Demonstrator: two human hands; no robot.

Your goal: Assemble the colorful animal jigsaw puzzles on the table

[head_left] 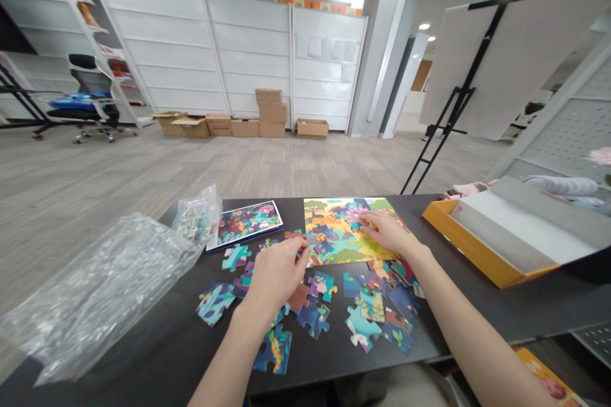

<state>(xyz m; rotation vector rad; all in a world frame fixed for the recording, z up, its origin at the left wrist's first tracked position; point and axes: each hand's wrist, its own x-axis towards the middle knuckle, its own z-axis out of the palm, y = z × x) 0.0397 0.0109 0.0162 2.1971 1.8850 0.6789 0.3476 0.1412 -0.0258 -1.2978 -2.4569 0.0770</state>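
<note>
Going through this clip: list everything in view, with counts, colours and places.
black table: one, black, under the puzzle
jigsaw puzzle: one, multicoloured, partly assembled, table centre
loose puzzle pieces: many, mostly blue and teal, table front
picture card: one, multicoloured, far left of table
clear plastic bag: one, transparent, table's left edge
small plastic bag: one, clear, beside picture card
open box: one, orange and white, table's right
cardboard boxes: about seven, brown, by far wall
office chair: one, black and white, far left
left hand: one, over loose pieces
right hand: one, on jigsaw puzzle
</note>
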